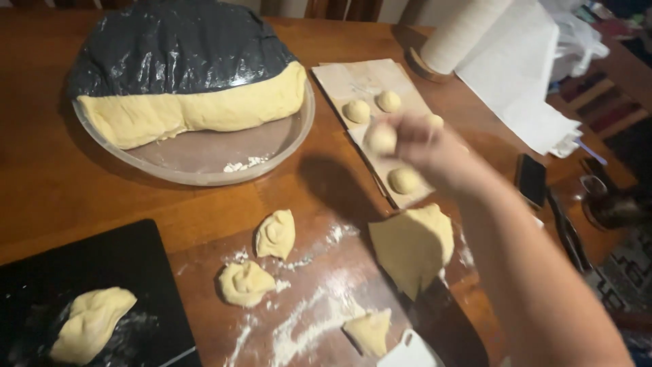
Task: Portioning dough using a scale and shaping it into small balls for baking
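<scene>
One small dough ball (pixel 382 138) sits pinched in my right hand (pixel 424 144), fingers closed round it, above the paper sheet (pixel 360 80) at one o'clock; soft, light, tacky—I judge fingertips suffice.

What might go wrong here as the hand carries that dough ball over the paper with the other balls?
The right hand holds a dough ball just above the brown paper, close to the dough balls already there: it could squash or stick to one. The forearm also passes over the big dough piece and might brush it.
</scene>
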